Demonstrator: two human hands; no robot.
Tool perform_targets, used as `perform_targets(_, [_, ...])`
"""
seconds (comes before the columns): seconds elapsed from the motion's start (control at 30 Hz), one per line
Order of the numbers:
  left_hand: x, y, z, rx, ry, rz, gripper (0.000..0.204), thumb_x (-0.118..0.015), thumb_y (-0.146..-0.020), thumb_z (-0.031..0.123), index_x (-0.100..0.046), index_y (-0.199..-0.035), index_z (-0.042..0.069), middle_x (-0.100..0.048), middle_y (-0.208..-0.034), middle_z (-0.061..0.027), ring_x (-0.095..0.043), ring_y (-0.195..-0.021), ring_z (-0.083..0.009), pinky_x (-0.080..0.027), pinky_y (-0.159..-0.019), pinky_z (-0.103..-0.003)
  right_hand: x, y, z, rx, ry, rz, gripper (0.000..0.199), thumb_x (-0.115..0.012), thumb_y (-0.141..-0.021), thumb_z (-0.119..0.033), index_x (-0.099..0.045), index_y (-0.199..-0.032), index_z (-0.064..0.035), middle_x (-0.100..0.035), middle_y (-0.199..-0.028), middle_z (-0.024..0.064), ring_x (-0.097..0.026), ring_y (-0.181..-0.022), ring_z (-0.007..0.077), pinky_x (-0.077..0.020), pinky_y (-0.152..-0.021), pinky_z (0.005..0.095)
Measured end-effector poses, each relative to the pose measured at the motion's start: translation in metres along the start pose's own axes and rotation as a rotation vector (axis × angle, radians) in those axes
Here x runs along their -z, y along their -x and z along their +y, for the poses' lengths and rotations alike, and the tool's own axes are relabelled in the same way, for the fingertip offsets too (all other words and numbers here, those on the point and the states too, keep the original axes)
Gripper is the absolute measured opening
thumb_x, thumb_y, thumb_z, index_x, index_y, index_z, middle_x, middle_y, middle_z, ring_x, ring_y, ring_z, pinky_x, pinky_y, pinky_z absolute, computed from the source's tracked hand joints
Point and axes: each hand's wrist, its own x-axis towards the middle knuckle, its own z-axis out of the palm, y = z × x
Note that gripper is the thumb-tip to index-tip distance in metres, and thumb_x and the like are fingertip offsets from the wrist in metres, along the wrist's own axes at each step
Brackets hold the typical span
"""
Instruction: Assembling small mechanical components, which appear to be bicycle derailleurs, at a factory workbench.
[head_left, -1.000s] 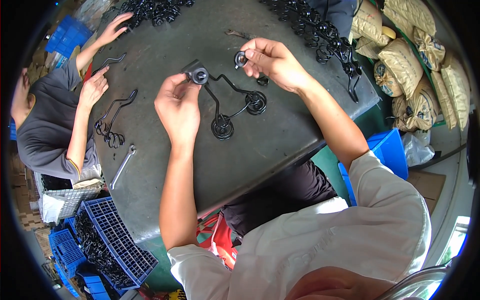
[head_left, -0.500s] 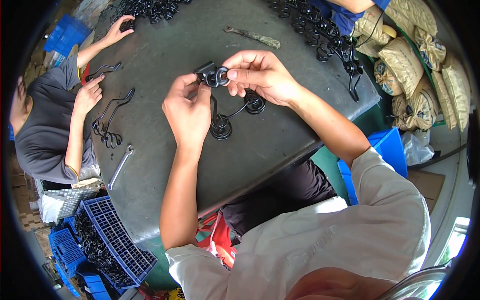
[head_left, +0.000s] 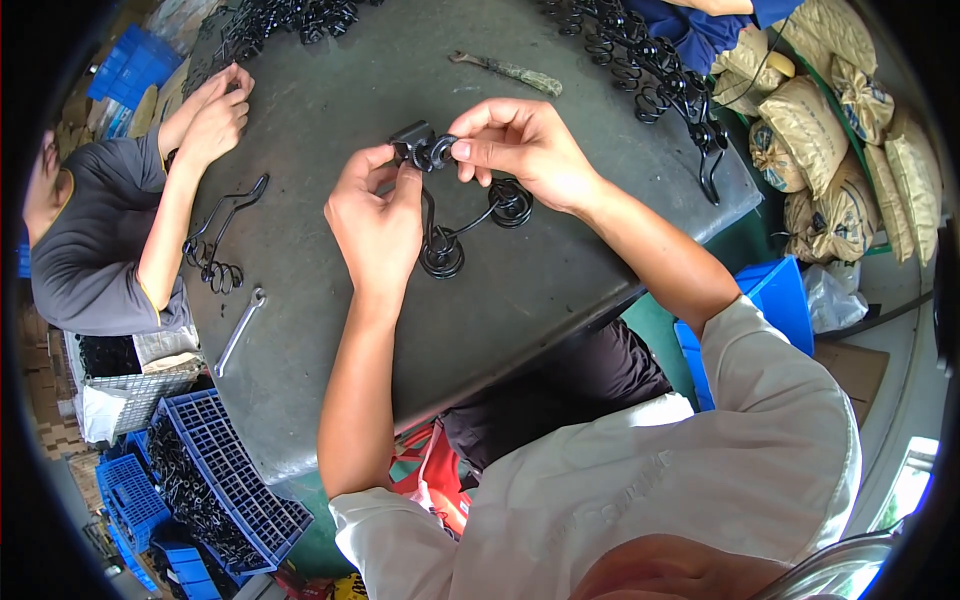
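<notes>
Over the table, my left hand (head_left: 378,220) pinches a small black fitting (head_left: 410,132) with a tube-shaped top; its exact kind is unclear. My right hand (head_left: 535,155) grips a round black ring-shaped piece (head_left: 442,151) between thumb and fingertips, right up against that fitting. Below both hands, a bent black wire spring (head_left: 442,258) with two coils lies on the table, its upper part hidden behind my left fingers. Whether the spring joins the fitting cannot be made out.
On the dark table (head_left: 330,350) lie a wrench (head_left: 240,332), another wire spring (head_left: 212,262), a worn-handled tool (head_left: 510,72) and piles of black springs (head_left: 640,60). A co-worker (head_left: 100,240) handles something small at left. Blue crates (head_left: 235,470) stand beside the table; sacks (head_left: 800,130) at right.
The ring-shaped piece has turned slightly in my right fingers; my left hand stays in place. The co-worker's two hands have come together, and the wire part near them is now hidden.
</notes>
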Motion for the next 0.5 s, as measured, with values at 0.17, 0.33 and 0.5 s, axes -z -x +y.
perform_targets(0.17, [-0.0012, 0.0029, 0.0101, 0.046, -0.073, -0.019, 0.017, -0.068, -0.089, -0.002, -0.064, -0.104, -0.007, -0.073, -0.086, -0.0111, -0.065, -0.076, -0.0094, -0.049, -0.064, -0.024, -0.0001, 0.001, -0.0015, -0.006, 0.001, 0.027, 0.015, -0.07, -0.093, -0.005, -0.068, -0.105, 0.0033, -0.07, -0.086, 0.0065, -0.065, -0.074, 0.0106, -0.0517, -0.062, 0.0243])
perform_targets(0.33, [-0.0008, 0.0038, 0.0081, -0.025, -0.056, 0.008, 0.021, -0.069, -0.086, 0.002, -0.065, -0.104, -0.008, -0.074, -0.083, -0.018, -0.07, -0.071, -0.0161, -0.054, -0.06, -0.028, -0.0019, 0.0008, -0.0016, -0.019, -0.025, -0.002, 0.014, -0.07, -0.094, -0.005, -0.068, -0.105, 0.0025, -0.069, -0.085, 0.0058, -0.065, -0.074, 0.0104, -0.0515, -0.062, 0.0246])
perform_targets(0.5, [-0.0018, 0.0023, 0.0033, -0.04, -0.053, 0.02, 0.02, -0.07, -0.086, 0.003, -0.066, -0.103, -0.008, -0.074, -0.084, -0.0184, -0.07, -0.07, -0.0159, -0.053, -0.059, -0.028, -0.0008, 0.0018, -0.0039, -0.023, -0.007, -0.014, 0.014, -0.068, -0.094, -0.005, -0.067, -0.106, 0.0028, -0.068, -0.085, 0.0054, -0.064, -0.074, 0.0101, -0.0509, -0.063, 0.024])
